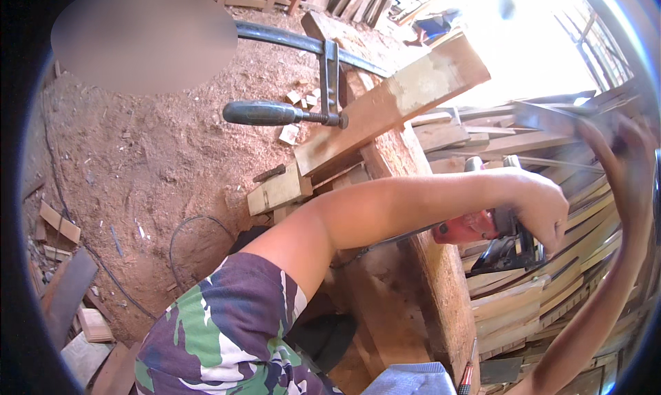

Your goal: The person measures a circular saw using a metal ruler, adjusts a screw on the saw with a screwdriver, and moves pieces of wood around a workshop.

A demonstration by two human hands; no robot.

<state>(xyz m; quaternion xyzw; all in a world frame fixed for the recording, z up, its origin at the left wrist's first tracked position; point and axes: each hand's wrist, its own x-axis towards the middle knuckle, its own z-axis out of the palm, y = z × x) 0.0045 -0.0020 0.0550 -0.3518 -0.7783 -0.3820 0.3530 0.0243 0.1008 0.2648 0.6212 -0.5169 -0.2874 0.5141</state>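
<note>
My left arm reaches across the bench beam, and my left hand [540, 206] is curled at a red corded power tool [465, 228] with a black base. My forearm hides part of this tool, so its exact kind is unclear. At the far right, my raised right hand [625, 151] is smeared by motion. Its fingers close on a flat greyish piece [547, 118], too blurred to name. Ahead of my left arm, a short wooden board [396, 104] lies slanted across the beam. A bar clamp [330, 82] with a dark handle presses on the board.
The thick wooden beam [441, 285] runs away from me. Stacked wood strips [544, 285] fill the right side. A screwdriver [467, 378] lies by the near edge. Sawdust covers the floor [144, 168], with a cable [182, 230] and offcuts. A person in blue [436, 27] is far off.
</note>
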